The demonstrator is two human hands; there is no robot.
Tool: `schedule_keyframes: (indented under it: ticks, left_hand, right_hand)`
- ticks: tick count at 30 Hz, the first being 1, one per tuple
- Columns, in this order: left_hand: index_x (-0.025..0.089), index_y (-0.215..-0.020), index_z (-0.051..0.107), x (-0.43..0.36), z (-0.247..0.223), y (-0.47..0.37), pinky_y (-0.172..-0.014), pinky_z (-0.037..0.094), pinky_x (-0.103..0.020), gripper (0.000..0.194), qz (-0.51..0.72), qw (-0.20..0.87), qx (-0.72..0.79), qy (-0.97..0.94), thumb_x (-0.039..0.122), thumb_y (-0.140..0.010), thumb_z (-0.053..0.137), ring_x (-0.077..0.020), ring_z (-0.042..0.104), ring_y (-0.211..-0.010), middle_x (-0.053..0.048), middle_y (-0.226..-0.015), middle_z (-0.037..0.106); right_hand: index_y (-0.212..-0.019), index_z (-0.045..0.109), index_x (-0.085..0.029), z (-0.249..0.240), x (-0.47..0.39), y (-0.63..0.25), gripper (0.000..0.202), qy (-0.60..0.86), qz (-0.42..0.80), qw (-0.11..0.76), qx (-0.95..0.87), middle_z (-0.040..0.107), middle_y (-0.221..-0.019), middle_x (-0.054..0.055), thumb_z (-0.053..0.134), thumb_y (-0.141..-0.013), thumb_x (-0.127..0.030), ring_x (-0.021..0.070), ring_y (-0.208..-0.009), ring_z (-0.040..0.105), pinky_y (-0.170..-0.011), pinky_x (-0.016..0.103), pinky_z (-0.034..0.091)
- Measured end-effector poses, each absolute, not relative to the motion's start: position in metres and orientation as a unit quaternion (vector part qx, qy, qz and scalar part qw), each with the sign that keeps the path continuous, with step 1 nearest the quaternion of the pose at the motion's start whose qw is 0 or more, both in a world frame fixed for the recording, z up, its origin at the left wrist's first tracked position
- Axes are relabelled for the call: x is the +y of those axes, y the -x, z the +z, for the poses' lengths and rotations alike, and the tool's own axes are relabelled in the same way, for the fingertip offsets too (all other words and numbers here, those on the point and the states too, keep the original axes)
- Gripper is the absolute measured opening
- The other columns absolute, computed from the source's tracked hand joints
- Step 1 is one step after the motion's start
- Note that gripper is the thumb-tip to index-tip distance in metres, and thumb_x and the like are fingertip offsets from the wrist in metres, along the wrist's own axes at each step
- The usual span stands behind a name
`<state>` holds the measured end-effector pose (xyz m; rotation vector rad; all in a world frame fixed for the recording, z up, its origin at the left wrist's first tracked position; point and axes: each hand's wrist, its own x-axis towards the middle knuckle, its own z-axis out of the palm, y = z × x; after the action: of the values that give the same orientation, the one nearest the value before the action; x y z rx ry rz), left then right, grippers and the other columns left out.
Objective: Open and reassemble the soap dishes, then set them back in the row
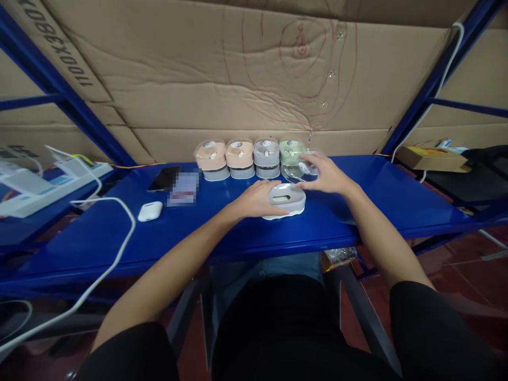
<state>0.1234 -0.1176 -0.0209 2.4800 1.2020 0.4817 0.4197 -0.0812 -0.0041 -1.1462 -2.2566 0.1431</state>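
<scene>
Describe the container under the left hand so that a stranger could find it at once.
Start at the blue shelf in front of the cardboard wall. A row of four pastel containers stands at its back. Nearer the front edge, apart from that row, lies one grey container on a cream base, touched by the left hand; it alone stands out of line.

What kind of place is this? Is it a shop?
Probably a small packing or storage workroom, not a shop. The left hand rests on a grey plastic case on a blue metal shelf, brown flattened cardboard lines the back, and a row of matching pastel cases stands ready.
</scene>
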Motion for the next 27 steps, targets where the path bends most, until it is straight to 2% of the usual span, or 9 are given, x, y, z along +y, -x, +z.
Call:
schedule_keyframes:
  ticks: [5,10,17,21,24,27]
  left_hand:
    - [0.020,-0.165,0.063,-0.123,-0.019,-0.126,-0.126,0.052,-0.062,0.106,0.143,0.170,0.435,-0.872,0.077,-0.078,0.085,-0.0497,0.062,-0.152,-0.020,-0.160,0.071]
    - [0.013,-0.171,0.056,-0.128,-0.019,-0.126,-0.127,0.050,-0.061,0.111,0.117,0.148,0.435,-0.880,0.074,-0.081,0.079,-0.0495,0.061,-0.150,-0.024,-0.158,0.068]
    - [0.015,-0.175,0.052,-0.133,-0.028,-0.128,-0.130,0.046,-0.062,0.102,0.097,0.059,0.415,-0.903,0.064,-0.089,0.076,-0.0514,0.060,-0.151,-0.026,-0.161,0.064]
    - [0.016,-0.178,0.047,-0.130,-0.033,-0.125,-0.130,0.046,-0.064,0.099,0.092,0.064,0.393,-0.913,0.062,-0.094,0.075,-0.0505,0.060,-0.151,-0.026,-0.160,0.065]
    - [0.016,-0.182,0.035,-0.120,-0.042,-0.122,-0.135,0.042,-0.067,0.118,0.143,0.131,0.389,-0.901,0.068,-0.089,0.084,-0.0530,0.051,-0.162,-0.028,-0.173,0.055]
    - [0.019,-0.184,0.029,-0.106,-0.054,-0.119,-0.136,0.041,-0.069,0.148,0.229,0.221,0.377,-0.870,0.071,-0.067,0.103,-0.0554,0.046,-0.168,-0.029,-0.182,0.045]
  right_hand:
    - [-0.162,0.069,-0.023,-0.003,-0.083,-0.419,0.105,0.432,0.055,0.305,-0.847,0.075,-0.150,0.020,0.091,-0.077,-0.081,0.0464,-0.135,0.072,-0.119,0.064,0.056]
    - [-0.162,0.069,-0.025,-0.003,-0.083,-0.418,0.105,0.432,0.058,0.309,-0.845,0.075,-0.151,0.019,0.090,-0.076,-0.082,0.0471,-0.136,0.071,-0.119,0.066,0.056]
    - [-0.165,0.066,-0.026,-0.006,-0.082,-0.418,0.103,0.433,0.052,0.299,-0.849,0.075,-0.148,0.019,0.090,-0.080,-0.078,0.0467,-0.134,0.071,-0.117,0.066,0.056]
    - [-0.163,0.068,-0.019,-0.008,-0.080,-0.419,0.106,0.428,0.051,0.308,-0.848,0.076,-0.145,0.021,0.093,-0.078,-0.076,0.0472,-0.130,0.073,-0.116,0.067,0.057]
    - [-0.162,0.070,-0.020,-0.007,-0.080,-0.420,0.107,0.413,0.051,0.313,-0.854,0.075,-0.149,0.021,0.093,-0.077,-0.080,0.0468,-0.130,0.073,-0.117,0.068,0.057]
    - [-0.162,0.071,-0.025,-0.004,-0.086,-0.417,0.101,0.376,0.060,0.299,-0.875,0.076,-0.151,0.018,0.091,-0.081,-0.081,0.0443,-0.130,0.074,-0.117,0.067,0.058]
